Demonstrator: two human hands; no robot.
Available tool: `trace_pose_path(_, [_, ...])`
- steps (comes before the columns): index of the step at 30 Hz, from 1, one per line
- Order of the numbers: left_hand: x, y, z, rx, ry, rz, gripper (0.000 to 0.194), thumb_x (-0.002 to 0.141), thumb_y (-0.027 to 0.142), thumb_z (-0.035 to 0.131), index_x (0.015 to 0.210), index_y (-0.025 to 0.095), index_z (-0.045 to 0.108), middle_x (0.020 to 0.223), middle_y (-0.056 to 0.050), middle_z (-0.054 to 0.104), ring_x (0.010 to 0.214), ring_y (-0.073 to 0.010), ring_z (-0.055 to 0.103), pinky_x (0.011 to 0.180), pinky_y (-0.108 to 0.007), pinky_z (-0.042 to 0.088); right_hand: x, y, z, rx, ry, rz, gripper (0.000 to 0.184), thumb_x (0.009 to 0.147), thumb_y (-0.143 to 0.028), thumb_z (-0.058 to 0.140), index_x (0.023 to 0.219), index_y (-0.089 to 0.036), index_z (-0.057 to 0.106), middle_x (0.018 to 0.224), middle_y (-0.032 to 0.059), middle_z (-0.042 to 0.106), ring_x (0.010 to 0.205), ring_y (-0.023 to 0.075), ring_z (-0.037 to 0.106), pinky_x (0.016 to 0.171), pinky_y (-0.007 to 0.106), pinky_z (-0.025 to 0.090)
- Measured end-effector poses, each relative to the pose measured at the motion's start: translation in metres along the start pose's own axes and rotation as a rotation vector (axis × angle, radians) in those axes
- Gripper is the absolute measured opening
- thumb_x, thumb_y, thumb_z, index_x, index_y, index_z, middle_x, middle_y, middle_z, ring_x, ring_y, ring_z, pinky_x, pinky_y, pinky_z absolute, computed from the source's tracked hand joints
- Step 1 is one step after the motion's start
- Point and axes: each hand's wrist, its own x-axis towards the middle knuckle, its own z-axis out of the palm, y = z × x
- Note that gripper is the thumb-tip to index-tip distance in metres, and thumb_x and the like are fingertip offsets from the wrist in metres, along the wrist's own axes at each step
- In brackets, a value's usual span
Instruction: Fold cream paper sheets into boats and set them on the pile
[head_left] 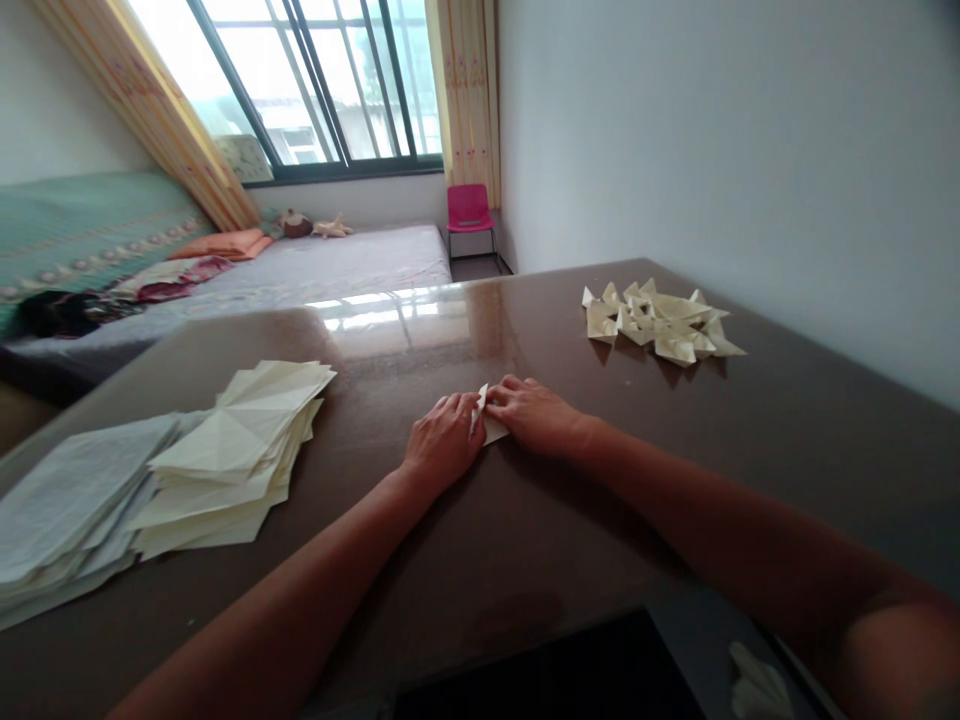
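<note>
Between my two hands, at the middle of the brown table, is a small piece of folded cream paper (495, 431). One white point of it sticks up between my fingers, and a flat part shows below them. My left hand (445, 438) is closed on the paper's left side, knuckles up. On its right side my right hand (541, 415) grips it with bent fingers. The fingertips and much of the paper are hidden behind the hands.
A stack of creased cream sheets (247, 430) lies at left, beside a pile of greyish papers (82, 500). Several folded paper shapes (660, 320) sit at the back right of the table (420, 370). Beyond are a bed (375, 255) and a pink chair (470, 208).
</note>
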Motion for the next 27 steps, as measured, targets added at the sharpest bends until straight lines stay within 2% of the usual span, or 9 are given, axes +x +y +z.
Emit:
trace_pose_path(3, [-0.001,-0.001,-0.001,0.002,-0.013,0.037,0.027,0.095,0.034,0.038,0.109,0.022,0.057,0.108,-0.005,0.063,0.101,-0.0204,0.056,0.084,-0.031,0.048,-0.005,0.006,-0.007,0.091,-0.024,-0.045,0.038,0.085,-0.015,0.052,0.120,-0.025,0.062,0.124,0.0090,0.061,0.116,0.0270,0.046,0.092,0.044,0.039])
trace_pose_path(6, [-0.002,0.000,-0.003,0.010,-0.040,0.085,0.032,0.097,0.036,0.033,0.105,0.025,0.061,0.115,-0.004,0.060,0.104,-0.0204,0.052,0.082,-0.031,0.049,-0.007,0.023,-0.015,0.264,-0.086,-0.107,0.047,0.080,-0.007,0.051,0.118,-0.032,0.064,0.127,0.0012,0.061,0.114,0.0219,0.052,0.093,0.036,0.040])
trace_pose_path(8, [-0.003,0.002,-0.004,0.033,-0.057,0.089,0.032,0.097,0.034,0.033,0.104,0.025,0.062,0.118,-0.004,0.059,0.105,-0.0210,0.050,0.078,-0.031,0.050,-0.004,0.033,-0.018,0.346,-0.097,-0.051,0.045,0.079,-0.004,0.047,0.108,-0.029,0.070,0.114,0.0002,0.068,0.103,0.0182,0.059,0.090,0.029,0.042])
trace_pose_path(10, [-0.004,0.004,-0.004,0.053,-0.068,0.089,0.031,0.096,0.033,0.034,0.104,0.025,0.063,0.117,-0.005,0.059,0.105,-0.0217,0.049,0.076,-0.030,0.051,-0.001,0.036,-0.016,0.368,-0.019,0.069,0.041,0.080,-0.005,0.045,0.105,-0.024,0.072,0.104,0.0020,0.071,0.093,0.0161,0.062,0.086,0.025,0.043])
trace_pose_path(13, [-0.003,0.005,-0.004,0.041,-0.059,0.108,0.031,0.096,0.033,0.035,0.105,0.024,0.063,0.116,-0.006,0.059,0.104,-0.0221,0.049,0.080,-0.032,0.051,0.003,0.025,-0.008,0.290,0.073,0.120,0.037,0.086,-0.014,0.046,0.116,-0.022,0.067,0.108,0.0067,0.066,0.093,0.0162,0.061,0.084,0.025,0.044])
trace_pose_path(15, [-0.002,0.001,-0.004,0.005,-0.045,0.124,0.034,0.096,0.032,0.032,0.102,0.022,0.065,0.115,-0.006,0.060,0.103,-0.0217,0.050,0.087,-0.035,0.049,0.004,0.014,-0.002,0.203,0.055,0.119,0.033,0.091,-0.025,0.045,0.119,-0.023,0.064,0.109,0.0092,0.062,0.096,0.0185,0.058,0.080,0.027,0.045])
trace_pose_path(18, [0.000,-0.008,-0.004,-0.054,-0.019,0.110,0.036,0.097,0.030,0.031,0.104,0.021,0.065,0.115,-0.006,0.060,0.103,-0.0203,0.051,0.095,-0.035,0.045,0.003,0.003,0.002,0.109,0.033,0.166,0.034,0.094,-0.038,0.041,0.113,-0.024,0.065,0.106,0.0099,0.059,0.099,0.0215,0.055,0.071,0.027,0.045])
trace_pose_path(22, [-0.002,-0.014,0.000,-0.021,0.000,0.074,0.032,0.093,0.034,0.041,0.117,0.021,0.059,0.118,-0.008,0.058,0.109,-0.0244,0.048,0.094,-0.040,0.044,0.006,-0.001,0.005,0.061,0.056,0.264,0.038,0.095,-0.044,0.037,0.107,-0.024,0.067,0.104,0.0091,0.059,0.095,0.0208,0.057,0.070,0.027,0.045])
trace_pose_path(27, [-0.004,-0.008,0.006,-0.047,-0.010,0.049,0.032,0.093,0.033,0.041,0.117,0.020,0.057,0.120,-0.009,0.056,0.111,-0.0241,0.047,0.093,-0.040,0.043,0.013,-0.002,0.013,0.110,0.100,0.357,0.038,0.092,-0.049,0.042,0.107,-0.023,0.065,0.105,0.0084,0.060,0.093,0.0199,0.059,0.071,0.027,0.045])
